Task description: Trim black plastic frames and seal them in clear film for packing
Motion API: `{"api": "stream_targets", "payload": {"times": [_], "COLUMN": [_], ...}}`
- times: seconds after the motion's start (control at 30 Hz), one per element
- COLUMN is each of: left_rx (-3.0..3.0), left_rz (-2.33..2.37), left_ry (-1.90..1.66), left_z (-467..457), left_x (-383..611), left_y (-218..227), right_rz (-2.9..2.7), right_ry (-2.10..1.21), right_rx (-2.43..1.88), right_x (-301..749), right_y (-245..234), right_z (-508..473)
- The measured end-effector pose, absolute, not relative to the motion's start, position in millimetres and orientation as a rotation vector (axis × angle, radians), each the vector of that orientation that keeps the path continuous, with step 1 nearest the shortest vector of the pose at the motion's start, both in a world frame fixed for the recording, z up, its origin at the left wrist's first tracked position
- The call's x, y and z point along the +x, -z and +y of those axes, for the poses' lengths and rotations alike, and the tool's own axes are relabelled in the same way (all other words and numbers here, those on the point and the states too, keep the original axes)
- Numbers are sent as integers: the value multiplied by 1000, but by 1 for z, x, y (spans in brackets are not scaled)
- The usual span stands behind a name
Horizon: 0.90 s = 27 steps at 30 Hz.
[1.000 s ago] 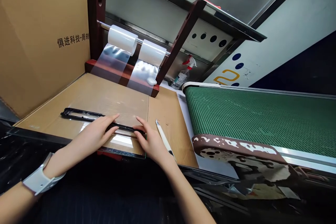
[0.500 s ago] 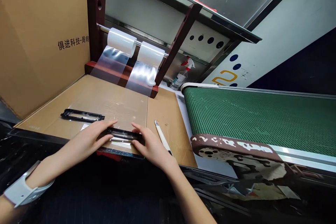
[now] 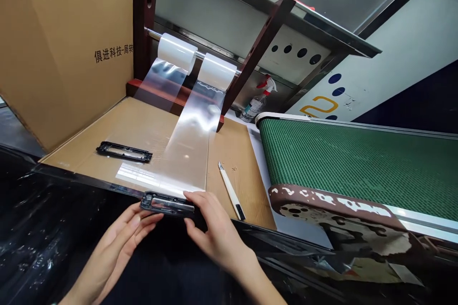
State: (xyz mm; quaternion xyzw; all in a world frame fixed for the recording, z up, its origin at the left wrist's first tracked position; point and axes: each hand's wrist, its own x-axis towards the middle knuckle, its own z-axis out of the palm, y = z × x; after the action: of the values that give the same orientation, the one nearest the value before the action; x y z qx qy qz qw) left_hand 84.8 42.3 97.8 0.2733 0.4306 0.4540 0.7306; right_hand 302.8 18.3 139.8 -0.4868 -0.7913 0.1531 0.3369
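A narrow black plastic frame (image 3: 167, 204) with a long slot is at the board's front edge, between my hands. My left hand (image 3: 125, 236) has its fingertips under and against the frame's left end. At the right end, my right hand (image 3: 216, 228) grips it with the fingers above and the thumb below; the fingers cover that end. A strip of clear film (image 3: 195, 124) runs from the right-hand roll (image 3: 217, 70) down over the board towards the frame. A second black frame (image 3: 124, 151) lies flat on the board, left of the film.
A white craft knife (image 3: 232, 191) lies right of my right hand on the cardboard (image 3: 246, 167). The other film roll (image 3: 177, 52) hangs on the same rod. A spray bottle (image 3: 255, 107) stands behind. A green conveyor belt (image 3: 358, 167) runs along the right; a large carton (image 3: 67, 19) stands left.
My hands have brought the near frame towards me, to the board's front edge. My left hand has turned palm-up beneath it. The right roll's film now stretches forward over the board.
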Motion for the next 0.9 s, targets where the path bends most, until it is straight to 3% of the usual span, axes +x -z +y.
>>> {"api": "stream_targets", "payload": {"times": [0.3, 0.9], "left_rx": [608, 579], "left_rz": [935, 895], "left_ry": [-1123, -1115], "left_z": [52, 52], "left_x": [97, 96], "left_y": [-81, -77], "right_rz": [-2147, -1828], "right_ry": [-361, -648], "right_rx": [-1371, -1408], "right_x": [304, 298], "right_y": [-125, -141], "right_z": [23, 33]}}
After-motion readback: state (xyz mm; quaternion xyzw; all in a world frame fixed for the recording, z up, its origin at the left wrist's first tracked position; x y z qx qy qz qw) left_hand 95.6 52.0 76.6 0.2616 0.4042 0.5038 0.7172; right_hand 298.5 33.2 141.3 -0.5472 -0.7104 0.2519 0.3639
